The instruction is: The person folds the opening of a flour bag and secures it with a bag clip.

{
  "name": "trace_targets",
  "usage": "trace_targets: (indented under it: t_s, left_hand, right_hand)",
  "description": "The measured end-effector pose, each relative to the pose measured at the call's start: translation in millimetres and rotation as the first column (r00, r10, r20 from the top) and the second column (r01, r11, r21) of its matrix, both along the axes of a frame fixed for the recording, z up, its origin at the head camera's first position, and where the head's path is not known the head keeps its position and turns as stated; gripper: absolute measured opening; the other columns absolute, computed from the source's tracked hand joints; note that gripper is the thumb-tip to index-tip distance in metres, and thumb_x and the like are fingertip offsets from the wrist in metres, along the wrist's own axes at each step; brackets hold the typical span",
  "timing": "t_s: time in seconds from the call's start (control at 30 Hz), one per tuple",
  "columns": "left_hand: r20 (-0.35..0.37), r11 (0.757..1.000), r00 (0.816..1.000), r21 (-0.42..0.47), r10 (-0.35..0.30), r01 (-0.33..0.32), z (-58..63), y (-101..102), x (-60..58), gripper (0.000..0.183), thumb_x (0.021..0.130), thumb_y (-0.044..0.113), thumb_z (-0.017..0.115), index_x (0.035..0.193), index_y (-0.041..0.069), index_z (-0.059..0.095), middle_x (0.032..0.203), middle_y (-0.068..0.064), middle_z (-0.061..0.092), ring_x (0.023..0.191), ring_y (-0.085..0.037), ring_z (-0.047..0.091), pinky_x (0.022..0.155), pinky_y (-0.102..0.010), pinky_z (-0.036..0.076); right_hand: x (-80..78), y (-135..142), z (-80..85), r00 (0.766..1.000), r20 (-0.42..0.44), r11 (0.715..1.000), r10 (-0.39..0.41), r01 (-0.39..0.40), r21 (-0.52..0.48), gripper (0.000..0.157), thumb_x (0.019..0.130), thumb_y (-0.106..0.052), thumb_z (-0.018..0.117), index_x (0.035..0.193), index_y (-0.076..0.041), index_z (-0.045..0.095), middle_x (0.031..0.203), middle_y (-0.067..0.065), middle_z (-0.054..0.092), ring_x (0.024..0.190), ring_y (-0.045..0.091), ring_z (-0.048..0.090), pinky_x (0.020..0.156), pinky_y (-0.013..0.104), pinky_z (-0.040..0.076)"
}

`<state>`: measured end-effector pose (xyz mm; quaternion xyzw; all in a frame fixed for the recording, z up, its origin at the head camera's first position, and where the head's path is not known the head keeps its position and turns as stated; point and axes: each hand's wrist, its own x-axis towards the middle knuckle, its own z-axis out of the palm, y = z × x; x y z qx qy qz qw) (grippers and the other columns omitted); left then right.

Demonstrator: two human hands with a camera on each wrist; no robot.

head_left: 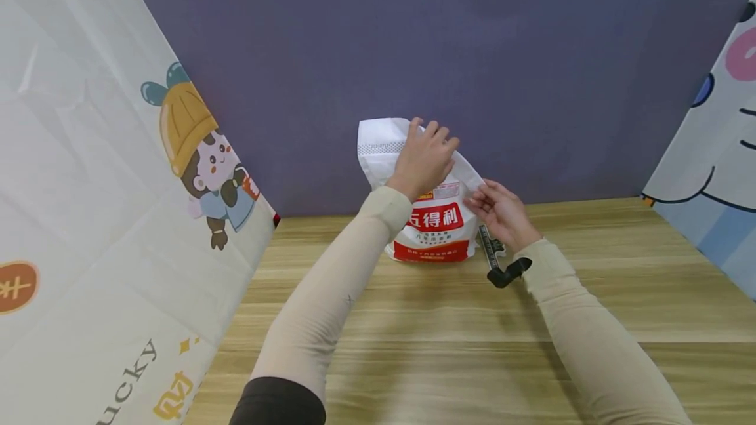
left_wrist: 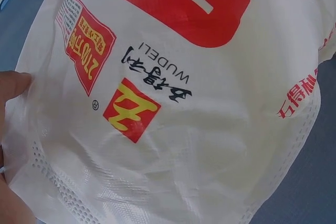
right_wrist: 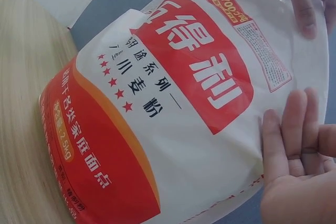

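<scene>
A white and red flour bag (head_left: 434, 235) stands on the wooden table against the dark back panel. Its plain white top, with a dotted band, slopes down to the right. My left hand (head_left: 426, 156) grips the upper edge with curled fingers; in the left wrist view its thumb (left_wrist: 16, 85) lies on the bag's white face (left_wrist: 210, 129). At the lower right corner of that edge, my right hand (head_left: 501, 210) pinches the material between thumb and fingers. The right wrist view has its fingers (right_wrist: 294, 124) along the bag's side, below the left hand's fingers (right_wrist: 302, 9).
A dark strip with pale markings (head_left: 491, 248) and a black curved piece (head_left: 509, 274) are beside the right wrist. The wooden tabletop (head_left: 425, 346) extends toward me. Printed cartoon sheets line the left (head_left: 88, 149) and right (head_left: 729, 169), and a dark blue panel (head_left: 531, 71) stands behind.
</scene>
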<state>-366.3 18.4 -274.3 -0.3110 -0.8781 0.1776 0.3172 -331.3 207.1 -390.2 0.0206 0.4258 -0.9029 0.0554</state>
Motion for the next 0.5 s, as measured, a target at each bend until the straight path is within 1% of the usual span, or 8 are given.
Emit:
trace_targets:
  t_s: [0.13,0.23,0.5]
  left_hand:
    - [0.005,1.000,1.000,0.003,0.004,-0.004,-0.6,-0.8,-0.6,0.040,0.104,0.046,0.052,0.138,0.028,0.060,0.139,0.004,0.064,0.132,-0.019,0.052,0.119,-0.049,0.030]
    - [0.010,1.000,1.000,0.011,0.002,-0.002,0.0,-2.5,-0.8,0.040,0.104,0.048,0.051,0.138,0.028,0.060,0.139,0.004,0.064,0.132,-0.019,0.052,0.119,-0.049,0.030]
    - [0.035,0.999,0.999,0.033,0.011,-0.012,1.0,-6.9,0.6,0.042,0.104,0.049,0.051,0.139,0.028,0.059,0.140,0.004,0.063,0.133,-0.019,0.051,0.120,-0.050,0.029]
  right_hand:
    - [1.2,-0.1,0.4,1.000,0.000,1.000,0.009,-0.009,0.009,0.021,0.108,-0.018,0.049,0.129,-0.016,0.050,0.095,0.000,0.073,0.089,0.011,0.070,0.089,0.025,0.059]
    - [1.5,-0.2,0.5,1.000,-0.008,1.000,0.017,-0.017,-0.002,0.022,0.108,-0.017,0.048,0.130,-0.014,0.048,0.097,0.001,0.076,0.091,0.011,0.073,0.090,0.025,0.059]
    - [-0.4,-1.1,-1.0,0.999,-0.030,1.000,0.019,-0.019,-0.015,0.019,0.108,-0.015,0.046,0.126,-0.011,0.051,0.100,0.004,0.078,0.093,0.013,0.076,0.093,0.027,0.058]
